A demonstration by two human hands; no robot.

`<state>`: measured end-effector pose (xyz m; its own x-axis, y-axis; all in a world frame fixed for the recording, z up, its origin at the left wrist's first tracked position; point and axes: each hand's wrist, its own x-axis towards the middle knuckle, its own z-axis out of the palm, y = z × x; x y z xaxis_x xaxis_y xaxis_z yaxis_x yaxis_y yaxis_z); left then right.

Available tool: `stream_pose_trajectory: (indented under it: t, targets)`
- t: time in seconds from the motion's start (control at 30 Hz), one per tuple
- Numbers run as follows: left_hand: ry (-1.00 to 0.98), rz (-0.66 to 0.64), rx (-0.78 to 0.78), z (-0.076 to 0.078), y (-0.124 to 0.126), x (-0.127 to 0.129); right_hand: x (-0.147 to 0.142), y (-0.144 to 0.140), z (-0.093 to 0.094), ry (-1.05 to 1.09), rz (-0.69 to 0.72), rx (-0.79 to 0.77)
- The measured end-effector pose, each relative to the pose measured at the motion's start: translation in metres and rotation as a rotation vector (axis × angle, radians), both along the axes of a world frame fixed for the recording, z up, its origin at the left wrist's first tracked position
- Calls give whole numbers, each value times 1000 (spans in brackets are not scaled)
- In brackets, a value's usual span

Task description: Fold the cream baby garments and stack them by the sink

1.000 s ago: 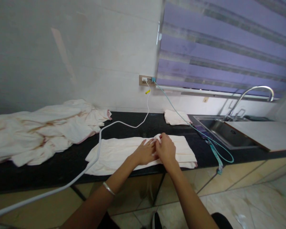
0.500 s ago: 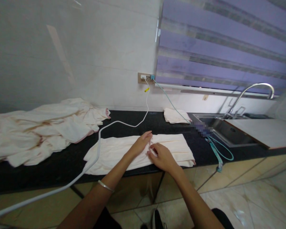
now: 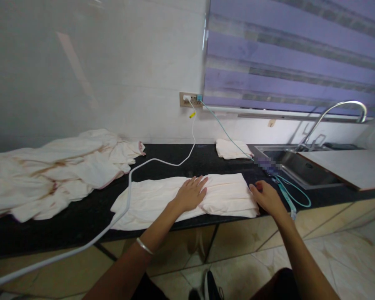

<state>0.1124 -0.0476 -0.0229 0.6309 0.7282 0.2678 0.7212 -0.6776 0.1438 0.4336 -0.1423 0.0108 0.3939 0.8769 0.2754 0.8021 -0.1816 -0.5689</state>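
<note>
A long cream cloth (image 3: pixel 156 198), folded into a strip, lies flat on the black countertop (image 3: pixel 65 216) in front of me. My left hand (image 3: pixel 191 193) rests palm down on its middle with the fingers spread. My right hand (image 3: pixel 266 197) sits at the strip's right end, fingers against the cloth's edge; whether it pinches the cloth I cannot tell. A white cable (image 3: pixel 129 183) crosses the strip's left part.
A heap of stained cream cloths (image 3: pixel 50 171) fills the counter's left. A small folded cloth (image 3: pixel 233 149) lies at the back near the steel sink (image 3: pixel 300 166) with its tap (image 3: pixel 334 112). A teal cable (image 3: pixel 287 198) runs from the wall socket (image 3: pixel 190 100) over the counter edge.
My right hand slid from the strip's middle, beside my left hand, out to its right end. My left hand flattened onto the cloth's middle.
</note>
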Motion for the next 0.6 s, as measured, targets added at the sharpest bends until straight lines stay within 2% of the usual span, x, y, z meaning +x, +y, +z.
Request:
stream_pose_trajectory:
  t: [0.07, 0.17, 0.23, 0.3, 0.43, 0.53, 0.6]
  targets:
    - [-2, 0, -3, 1, 0, 0, 13, -1, -1, 120, 1, -175]
    - [-15, 5, -12, 3, -2, -1, 12, 1, 2, 237, 118, -409]
    - [-16, 5, -23, 5, -4, -1, 5, 2, 5, 175, 190, -404]
    - [-15, 3, -43, 7, -6, 0, -1, 3, 8, 106, 241, -325]
    - [-58, -39, -115, 13, -6, -4, -10, 5, 10, 29, 271, -272]
    - [-115, -15, -94, 22, -4, -23, -9, 10, 6, -40, 250, -251]
    - [-136, 109, -25, 32, -3, -49, -7, 11, 1, -68, 210, -254]
